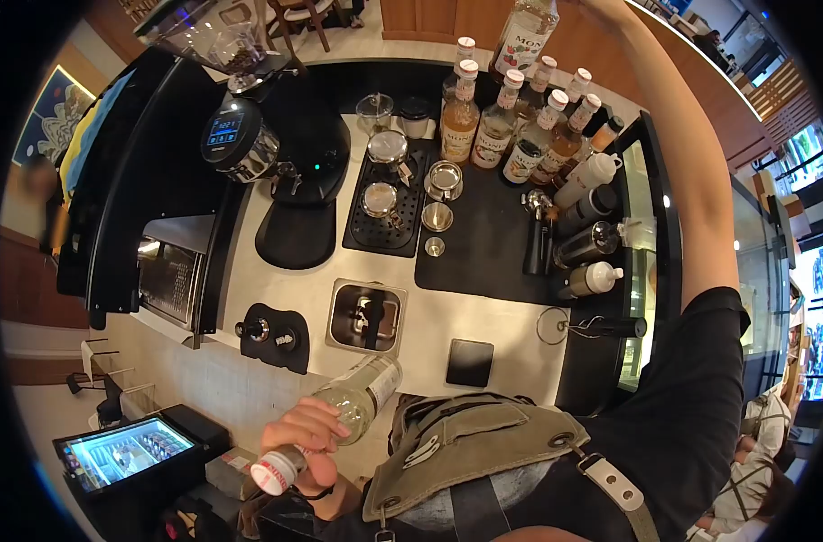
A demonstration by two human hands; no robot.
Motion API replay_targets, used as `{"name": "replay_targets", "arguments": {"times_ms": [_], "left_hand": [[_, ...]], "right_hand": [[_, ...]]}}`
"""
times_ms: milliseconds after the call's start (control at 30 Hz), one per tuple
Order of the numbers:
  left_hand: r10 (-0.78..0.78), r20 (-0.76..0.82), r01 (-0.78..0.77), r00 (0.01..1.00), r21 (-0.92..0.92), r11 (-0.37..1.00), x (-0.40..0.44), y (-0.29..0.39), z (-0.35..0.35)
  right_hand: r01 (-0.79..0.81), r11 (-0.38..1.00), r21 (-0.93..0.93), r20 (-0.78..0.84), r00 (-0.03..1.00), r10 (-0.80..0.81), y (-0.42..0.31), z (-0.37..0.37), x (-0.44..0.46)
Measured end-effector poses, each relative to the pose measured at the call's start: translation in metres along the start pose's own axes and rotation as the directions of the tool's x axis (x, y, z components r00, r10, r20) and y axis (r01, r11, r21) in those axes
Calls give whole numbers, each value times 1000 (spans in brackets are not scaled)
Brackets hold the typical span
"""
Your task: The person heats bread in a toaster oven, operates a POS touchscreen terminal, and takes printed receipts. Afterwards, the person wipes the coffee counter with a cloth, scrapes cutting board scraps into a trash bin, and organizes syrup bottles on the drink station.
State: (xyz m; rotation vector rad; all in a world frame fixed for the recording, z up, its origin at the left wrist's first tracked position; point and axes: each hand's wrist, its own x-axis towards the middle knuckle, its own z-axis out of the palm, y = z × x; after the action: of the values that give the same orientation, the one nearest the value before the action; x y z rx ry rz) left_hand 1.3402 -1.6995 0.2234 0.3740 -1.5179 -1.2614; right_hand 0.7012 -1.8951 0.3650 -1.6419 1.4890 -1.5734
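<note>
My left hand point(307, 438) is wrapped round a clear glass bottle point(366, 397) with a white cap, tilted in front of my apron near the counter's edge. My right arm reaches forward to the top of the view, where my right hand point(592, 7) is mostly cut off by the frame edge. It is at the upper end of a clear Monin bottle point(522, 41), raised behind the other bottles. Several syrup bottles point(460, 122) with white caps stand upright on the black mat point(474, 253) below it.
A small sink point(366, 316) lies mid-counter, with a black square pad point(470, 363) to its right. The grinder point(312, 154) stands back left. Metal pitchers point(380, 200) sit on a drip tray. Squeeze bottles point(592, 181) and a frother point(610, 326) are at right. A screen point(127, 456) is lower left.
</note>
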Motion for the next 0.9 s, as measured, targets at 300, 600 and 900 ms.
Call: {"name": "replay_targets", "arguments": {"times_ms": [300, 600, 900], "left_hand": [[20, 58, -13, 998, -112, 994, 53, -9, 6], [17, 153, 6, 988, -143, 990, 80, -34, 7], [-125, 109, 142, 986, -174, 974, 128, -59, 67]], "right_hand": [[-53, 998, 18, 170, 984, 49, 48, 10, -13], [-259, 848, -463, 267, 871, 412, 99, 46, -13], [-386, 524, -759, 132, 697, 705, 89, 60, -12]]}}
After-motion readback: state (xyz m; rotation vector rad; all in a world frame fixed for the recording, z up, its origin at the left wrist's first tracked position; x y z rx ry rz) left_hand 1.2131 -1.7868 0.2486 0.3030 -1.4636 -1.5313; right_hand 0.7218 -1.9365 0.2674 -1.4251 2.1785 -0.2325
